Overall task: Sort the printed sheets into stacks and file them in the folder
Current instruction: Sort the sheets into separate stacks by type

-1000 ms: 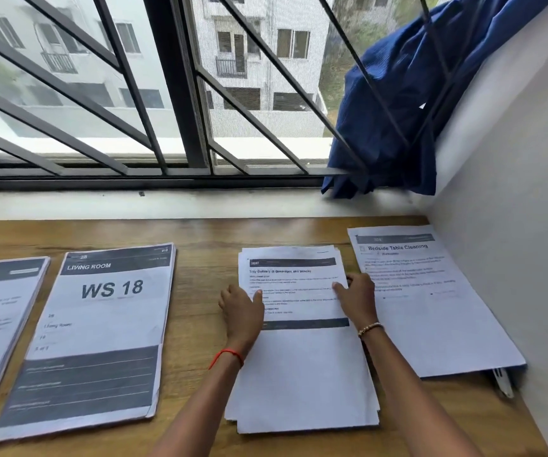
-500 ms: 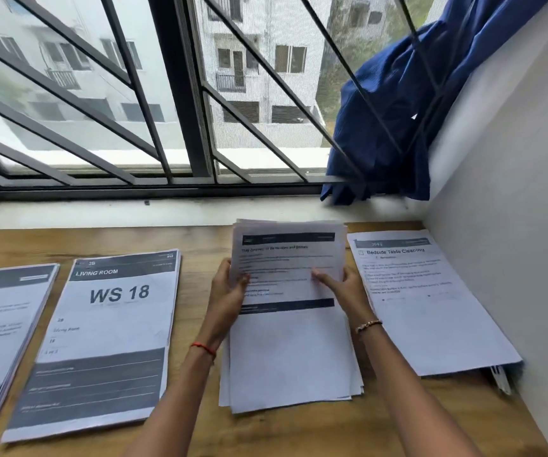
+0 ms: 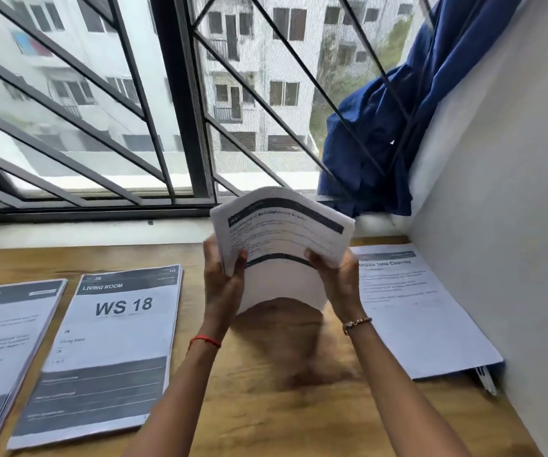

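Pinches a bowed stack of sheets [image 3: 279, 239] by its side edges, left hand [image 3: 223, 285] and right hand [image 3: 338, 282], above the tabletop [image 3: 266, 407]. Risks inner pages sliding loose onto the neighbouring pile [image 3: 414, 311].

Matt white paper sheets [image 3: 279, 245], smooth wood-grain bench [image 3: 266, 407], dark metal window bars [image 3: 180, 103], blue cloth curtain [image 3: 374, 150].

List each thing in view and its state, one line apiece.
Held stack: off the table, bowed, held at both side edges.
Left hand: grips the stack's left edge.
Right hand: grips its right edge.
WS 18 stack: flat on the table.
Far-left stack: flat, partly out of frame.
Right stack: flat on the table.
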